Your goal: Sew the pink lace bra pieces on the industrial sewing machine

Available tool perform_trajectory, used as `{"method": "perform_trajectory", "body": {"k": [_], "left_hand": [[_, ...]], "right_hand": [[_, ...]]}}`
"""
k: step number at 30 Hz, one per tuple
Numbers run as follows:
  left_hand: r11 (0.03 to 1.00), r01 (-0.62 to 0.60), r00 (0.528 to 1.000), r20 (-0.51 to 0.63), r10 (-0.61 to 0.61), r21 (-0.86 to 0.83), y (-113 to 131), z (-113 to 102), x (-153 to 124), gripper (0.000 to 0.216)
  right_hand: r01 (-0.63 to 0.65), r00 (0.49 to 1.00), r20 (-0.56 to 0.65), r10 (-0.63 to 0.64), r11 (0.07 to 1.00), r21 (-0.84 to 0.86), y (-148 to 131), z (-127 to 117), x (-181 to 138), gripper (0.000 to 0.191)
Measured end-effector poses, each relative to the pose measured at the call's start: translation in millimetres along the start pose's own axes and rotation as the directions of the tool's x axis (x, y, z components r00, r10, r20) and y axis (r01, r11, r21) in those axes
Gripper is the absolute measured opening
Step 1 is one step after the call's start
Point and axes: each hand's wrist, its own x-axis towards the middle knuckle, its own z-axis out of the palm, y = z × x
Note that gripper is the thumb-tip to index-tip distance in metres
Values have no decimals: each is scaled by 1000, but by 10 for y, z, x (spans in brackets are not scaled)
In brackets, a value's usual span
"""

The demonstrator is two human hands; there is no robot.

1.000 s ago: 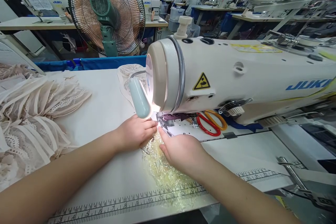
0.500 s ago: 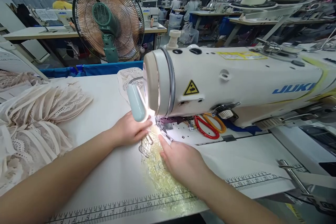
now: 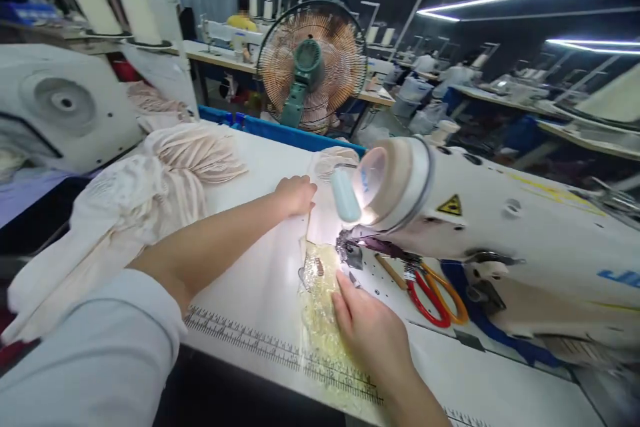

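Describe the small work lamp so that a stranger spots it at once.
Find the big white sewing machine reaching in from the picture's right side. Just left of its rounded end, and right of the left hand, is the work lamp. Its smooth, pale blue-green capsule shape, with a bright glow low down, sets it apart from the white-and-cream machine.

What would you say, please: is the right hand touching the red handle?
No, white surface shows between the right hand and red handle.
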Motion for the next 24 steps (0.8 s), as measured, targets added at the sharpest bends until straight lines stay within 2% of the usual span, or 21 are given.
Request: {"method": "perform_trajectory", "body": {"k": [2,5,7,9,10,12,15,18,20,22,23,24], "left_hand": [[996,81,996,-39,-79,41,-197,-89,-270,35],[958,267,961,-106,-257,99,-684,-293,-817,35],[890,439,894,-159,-419,122,-1066,-435,-1224,36],[796,595,796,-223,-563,114,-1415,-532,-1596,46],[755,648,752,-237,-614,99,-1561,-555,-1751,52],[727,684,715,-260,-649,63,-1780,-557,-1972,56],[754,647,676,-371,-636,-113,-1938,-524,-2090,41],[762,483,597,-473,-647,-432,-1915,-588,-2070,26],[691,291,550,-475,-687,-662,-1778,-704,-2068,20],[581,87,524,-458,-718,-809,-1520,-825,-2115,16],[556,11,524,-469,-711,-831,-1346,-862,-2156,15],[564,-26,558,-480,-677,-825,-1146,-870,-2203,14]], "right_hand": [[-27,999,26,27,999,-17,-14,-10,-10,43],[-52,997,57,54,998,-40,-42,-21,-20,44],[-64,995,72,67,997,-47,-59,-23,-27,44],[-78,994,73,82,995,-59,-78,-18,-34,44],[-84,994,67,89,994,-67,-89,-14,-37,43],[-93,994,46,97,992,-80,-114,-3,-41,43],[-93,995,14,95,992,-86,-151,13,-44,42],[-86,996,-24,85,994,-64,-160,19,-29,42],[-79,995,-55,78,997,-15,-151,9,-16,41],[-72,993,-87,77,996,60,-159,-8,-30,40],[-68,991,-103,79,992,105,-182,-14,-59,39],[-51,990,-122,72,984,170,-224,-16,-105,39]]}}
